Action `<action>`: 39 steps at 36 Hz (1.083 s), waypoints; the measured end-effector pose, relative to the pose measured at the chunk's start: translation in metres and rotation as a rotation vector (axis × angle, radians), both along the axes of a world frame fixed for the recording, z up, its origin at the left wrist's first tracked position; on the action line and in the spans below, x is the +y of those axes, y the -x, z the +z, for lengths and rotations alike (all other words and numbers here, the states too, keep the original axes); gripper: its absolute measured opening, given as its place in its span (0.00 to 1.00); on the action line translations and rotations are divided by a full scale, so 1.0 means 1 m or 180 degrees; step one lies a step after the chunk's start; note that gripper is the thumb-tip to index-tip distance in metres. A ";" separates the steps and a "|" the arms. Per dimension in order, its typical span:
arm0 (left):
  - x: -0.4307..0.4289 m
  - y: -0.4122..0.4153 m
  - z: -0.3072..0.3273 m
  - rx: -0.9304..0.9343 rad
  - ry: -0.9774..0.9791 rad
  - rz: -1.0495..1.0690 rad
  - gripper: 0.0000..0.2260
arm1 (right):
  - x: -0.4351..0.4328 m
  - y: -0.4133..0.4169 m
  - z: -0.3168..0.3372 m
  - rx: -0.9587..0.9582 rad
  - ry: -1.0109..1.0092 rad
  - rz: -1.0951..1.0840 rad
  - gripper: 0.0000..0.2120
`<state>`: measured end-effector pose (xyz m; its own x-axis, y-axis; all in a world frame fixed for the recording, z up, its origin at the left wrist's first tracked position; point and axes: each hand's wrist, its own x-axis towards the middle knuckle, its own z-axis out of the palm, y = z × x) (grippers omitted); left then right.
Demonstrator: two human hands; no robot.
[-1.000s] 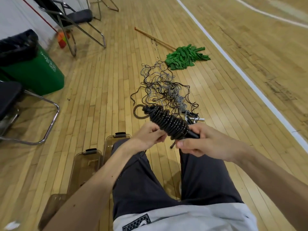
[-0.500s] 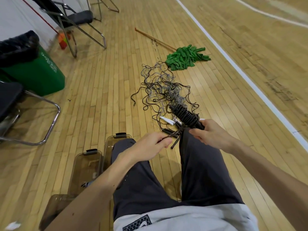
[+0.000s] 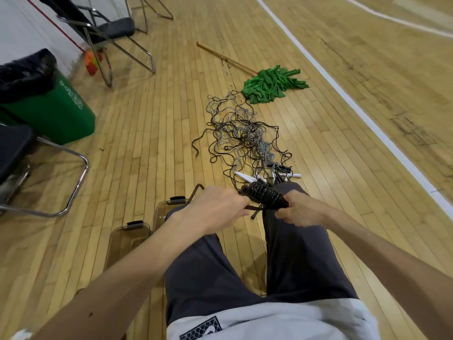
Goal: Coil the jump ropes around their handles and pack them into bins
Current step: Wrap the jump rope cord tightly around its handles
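A black jump rope (image 3: 266, 195) is coiled tightly round its handles, held over my knees. My right hand (image 3: 301, 212) grips the near end of the bundle. My left hand (image 3: 215, 209) holds the rope's loose tail, which loops out past my knuckles to the left. Beyond my knees a tangle of black and grey ropes (image 3: 242, 136) lies on the wooden floor, with white and black handles (image 3: 282, 176) at its near end. Two clear plastic bins (image 3: 130, 238) stand on the floor by my left leg.
A green mop (image 3: 272, 85) with a wooden stick lies beyond the tangle. A green trash can (image 3: 49, 104) with a black liner stands at the left. Metal-framed chairs (image 3: 56, 182) sit at the left and at the back. A white court line runs along the right.
The coiled bundle has come down from in front of me to just above my knees. My left hand has taken the loose tail and drawn it leftward.
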<state>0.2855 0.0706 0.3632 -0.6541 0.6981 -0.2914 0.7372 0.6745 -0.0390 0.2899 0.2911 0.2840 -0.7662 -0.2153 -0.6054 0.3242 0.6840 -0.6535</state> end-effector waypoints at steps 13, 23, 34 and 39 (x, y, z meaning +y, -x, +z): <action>0.013 0.008 0.030 -0.0241 -0.0145 -0.0383 0.18 | -0.018 -0.024 0.037 -0.0633 0.0125 0.1527 0.12; 0.008 0.008 0.027 -0.0785 -0.0598 0.0036 0.24 | -0.029 -0.053 0.064 -0.0340 0.0018 0.2171 0.12; -0.005 0.003 0.009 -0.1579 -0.1398 0.0740 0.21 | -0.025 -0.062 0.074 -0.0518 0.0949 0.2218 0.14; 0.002 -0.004 0.009 -0.2271 -0.2118 0.1068 0.26 | -0.022 -0.063 0.079 -0.0519 0.1758 0.2086 0.13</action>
